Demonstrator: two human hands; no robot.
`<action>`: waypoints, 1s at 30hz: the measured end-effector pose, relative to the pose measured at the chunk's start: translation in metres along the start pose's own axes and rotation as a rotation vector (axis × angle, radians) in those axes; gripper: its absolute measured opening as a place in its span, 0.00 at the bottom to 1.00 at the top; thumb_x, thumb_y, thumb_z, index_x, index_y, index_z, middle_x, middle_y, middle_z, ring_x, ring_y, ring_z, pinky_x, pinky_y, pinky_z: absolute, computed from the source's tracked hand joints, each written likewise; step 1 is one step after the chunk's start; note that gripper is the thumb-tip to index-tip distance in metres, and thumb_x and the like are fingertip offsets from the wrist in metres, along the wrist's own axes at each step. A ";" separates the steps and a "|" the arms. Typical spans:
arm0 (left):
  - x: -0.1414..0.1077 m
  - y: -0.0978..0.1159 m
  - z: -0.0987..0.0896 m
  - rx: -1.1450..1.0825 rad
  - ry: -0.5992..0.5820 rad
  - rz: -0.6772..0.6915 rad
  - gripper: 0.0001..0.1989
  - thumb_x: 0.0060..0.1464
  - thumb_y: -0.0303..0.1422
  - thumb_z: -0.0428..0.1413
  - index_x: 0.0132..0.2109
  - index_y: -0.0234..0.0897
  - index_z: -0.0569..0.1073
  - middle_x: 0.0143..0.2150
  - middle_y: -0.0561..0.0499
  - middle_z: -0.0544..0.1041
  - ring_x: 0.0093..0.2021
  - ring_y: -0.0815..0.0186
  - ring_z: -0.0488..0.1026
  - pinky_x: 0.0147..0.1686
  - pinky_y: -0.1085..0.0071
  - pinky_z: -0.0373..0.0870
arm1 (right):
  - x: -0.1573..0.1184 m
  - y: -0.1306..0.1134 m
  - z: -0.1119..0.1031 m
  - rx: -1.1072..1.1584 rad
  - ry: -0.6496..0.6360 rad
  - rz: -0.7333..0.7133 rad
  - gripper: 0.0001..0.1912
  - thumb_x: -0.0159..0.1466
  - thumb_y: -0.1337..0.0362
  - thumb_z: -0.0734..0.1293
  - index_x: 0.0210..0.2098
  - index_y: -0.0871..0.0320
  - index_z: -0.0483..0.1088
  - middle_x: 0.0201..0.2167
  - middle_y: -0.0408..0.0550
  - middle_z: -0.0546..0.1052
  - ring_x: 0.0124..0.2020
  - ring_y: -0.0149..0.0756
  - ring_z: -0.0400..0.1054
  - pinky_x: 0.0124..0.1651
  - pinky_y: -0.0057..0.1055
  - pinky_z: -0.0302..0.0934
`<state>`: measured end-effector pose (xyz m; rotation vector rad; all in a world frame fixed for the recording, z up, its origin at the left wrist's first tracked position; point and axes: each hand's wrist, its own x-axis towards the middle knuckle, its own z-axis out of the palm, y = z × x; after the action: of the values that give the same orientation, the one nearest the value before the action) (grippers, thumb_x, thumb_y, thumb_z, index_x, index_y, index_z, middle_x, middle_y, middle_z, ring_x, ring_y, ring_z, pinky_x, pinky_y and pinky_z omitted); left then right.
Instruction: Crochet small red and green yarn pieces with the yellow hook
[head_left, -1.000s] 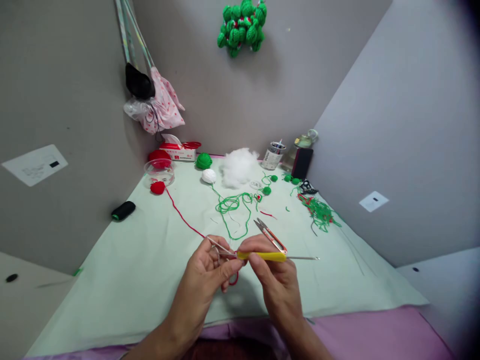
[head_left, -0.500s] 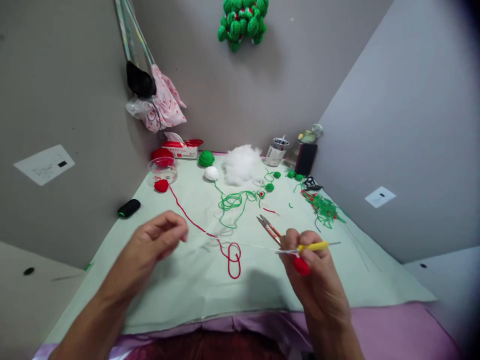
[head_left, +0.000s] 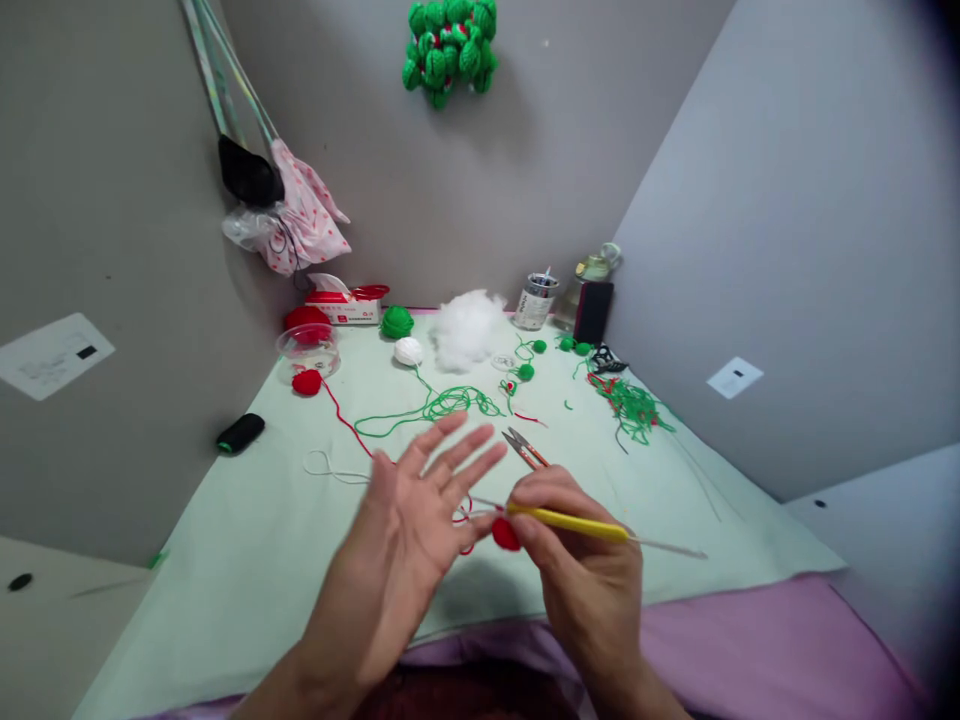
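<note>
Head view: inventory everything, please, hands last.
crochet hook: one, yellow, front centre
red piece: one, red, beside hook
snips: one, orange, beyond hook
loose strands: several, green, red and white, centre
yarn balls: two, white and green, back
red bundles: two, red, left
tub: one, clear, left
tissue box: one, white-and-red, left
stuffing: one, white, back
pen can: one, grey, right
bottle: one, translucent, right
phone: one, dark, before bottle
small balls: four, green, right
clip-like item: one, black, right
scrap heap: one, green-red, right
spool: one, black, left
hanging items: several, pink, black, clear, left
cluster: one, green, wall
wall plates: two, white, sides
cloths: two, greenish and purple, beneath
left hand: one, open, centre
right hand: one, gripping hook
</note>
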<state>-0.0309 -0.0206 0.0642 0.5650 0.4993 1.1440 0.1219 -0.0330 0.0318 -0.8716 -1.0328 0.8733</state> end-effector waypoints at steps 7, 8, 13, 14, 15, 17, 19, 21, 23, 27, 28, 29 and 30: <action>0.029 -0.008 -0.024 0.516 0.097 0.474 0.28 0.67 0.51 0.57 0.21 0.44 0.81 0.51 0.46 0.86 0.75 0.49 0.59 0.74 0.52 0.51 | 0.001 0.018 0.002 0.029 0.041 0.068 0.07 0.61 0.59 0.80 0.38 0.49 0.85 0.34 0.43 0.79 0.28 0.28 0.71 0.31 0.26 0.69; 0.026 -0.013 -0.030 0.657 0.070 0.441 0.22 0.66 0.48 0.60 0.27 0.44 0.84 0.55 0.46 0.84 0.75 0.49 0.57 0.74 0.52 0.51 | 0.001 0.021 0.001 0.024 0.028 0.054 0.06 0.62 0.59 0.80 0.39 0.48 0.85 0.35 0.43 0.79 0.30 0.29 0.72 0.33 0.26 0.70; 0.012 -0.035 -0.040 0.434 0.025 0.026 0.17 0.62 0.40 0.66 0.57 0.48 0.84 0.44 0.50 0.81 0.44 0.63 0.76 0.47 0.69 0.74 | 0.000 0.036 0.000 -0.085 -0.041 -0.107 0.08 0.67 0.64 0.75 0.44 0.44 0.84 0.36 0.43 0.81 0.36 0.32 0.76 0.37 0.27 0.71; 0.011 -0.037 -0.039 0.355 0.053 -0.007 0.18 0.61 0.39 0.68 0.58 0.48 0.83 0.40 0.52 0.79 0.35 0.69 0.73 0.37 0.74 0.73 | 0.000 0.037 0.000 -0.124 -0.059 -0.130 0.09 0.68 0.65 0.75 0.45 0.44 0.84 0.36 0.43 0.81 0.35 0.31 0.76 0.36 0.26 0.71; 0.012 -0.039 -0.039 0.290 0.071 -0.027 0.19 0.59 0.38 0.69 0.58 0.47 0.83 0.38 0.54 0.77 0.30 0.72 0.70 0.30 0.77 0.69 | -0.001 0.038 -0.001 -0.159 -0.077 -0.151 0.10 0.68 0.67 0.74 0.45 0.44 0.84 0.36 0.42 0.81 0.35 0.31 0.75 0.36 0.25 0.71; 0.015 -0.040 -0.037 0.207 0.071 -0.050 0.21 0.57 0.35 0.71 0.57 0.46 0.83 0.36 0.55 0.75 0.24 0.76 0.66 0.22 0.79 0.63 | -0.001 0.040 -0.003 -0.201 -0.111 -0.176 0.12 0.68 0.69 0.74 0.46 0.44 0.84 0.36 0.42 0.81 0.35 0.30 0.75 0.36 0.25 0.71; 0.017 -0.040 -0.037 0.159 0.056 -0.055 0.22 0.57 0.34 0.71 0.58 0.47 0.82 0.36 0.55 0.75 0.23 0.77 0.67 0.20 0.80 0.63 | 0.000 0.042 -0.006 -0.215 -0.129 -0.199 0.13 0.69 0.69 0.72 0.47 0.44 0.83 0.37 0.42 0.81 0.37 0.30 0.76 0.38 0.25 0.72; 0.017 -0.040 -0.037 0.142 0.063 -0.049 0.21 0.57 0.33 0.70 0.58 0.47 0.82 0.37 0.56 0.76 0.21 0.78 0.68 0.20 0.80 0.64 | 0.000 0.044 -0.008 -0.225 -0.143 -0.217 0.13 0.71 0.68 0.70 0.48 0.44 0.83 0.39 0.42 0.82 0.41 0.31 0.76 0.43 0.26 0.72; 0.016 -0.039 -0.037 0.143 0.085 -0.047 0.21 0.59 0.33 0.69 0.59 0.46 0.81 0.37 0.56 0.76 0.20 0.79 0.67 0.19 0.81 0.63 | 0.000 0.047 -0.011 -0.224 -0.155 -0.217 0.14 0.73 0.67 0.68 0.50 0.43 0.82 0.41 0.43 0.83 0.45 0.33 0.76 0.47 0.28 0.73; 0.014 -0.037 -0.038 0.163 0.124 -0.048 0.24 0.58 0.33 0.70 0.61 0.44 0.79 0.39 0.55 0.77 0.19 0.81 0.66 0.18 0.82 0.62 | -0.003 0.053 -0.014 -0.149 -0.167 -0.139 0.15 0.76 0.66 0.65 0.54 0.44 0.80 0.45 0.45 0.82 0.45 0.33 0.76 0.48 0.30 0.73; 0.014 -0.037 -0.038 0.170 0.127 -0.052 0.25 0.58 0.33 0.70 0.61 0.44 0.79 0.39 0.55 0.77 0.19 0.81 0.67 0.18 0.82 0.63 | -0.003 0.054 -0.014 -0.128 -0.170 -0.120 0.15 0.76 0.65 0.65 0.53 0.44 0.80 0.45 0.45 0.82 0.44 0.33 0.76 0.47 0.30 0.73; 0.014 -0.036 -0.039 0.176 0.126 -0.056 0.25 0.57 0.32 0.70 0.61 0.44 0.79 0.40 0.55 0.77 0.20 0.80 0.68 0.19 0.81 0.64 | -0.003 0.054 -0.014 -0.116 -0.174 -0.103 0.14 0.76 0.65 0.65 0.53 0.44 0.81 0.45 0.44 0.82 0.44 0.33 0.76 0.46 0.30 0.73; 0.014 -0.036 -0.040 0.181 0.121 -0.057 0.26 0.57 0.32 0.70 0.61 0.44 0.78 0.40 0.55 0.77 0.21 0.79 0.69 0.20 0.80 0.66 | -0.002 0.055 -0.014 -0.107 -0.180 -0.092 0.13 0.75 0.65 0.65 0.52 0.44 0.81 0.44 0.44 0.82 0.44 0.33 0.76 0.47 0.30 0.72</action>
<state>-0.0263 -0.0124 0.0097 0.6360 0.7239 1.0894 0.1247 -0.0164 -0.0220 -0.8385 -1.2760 0.8352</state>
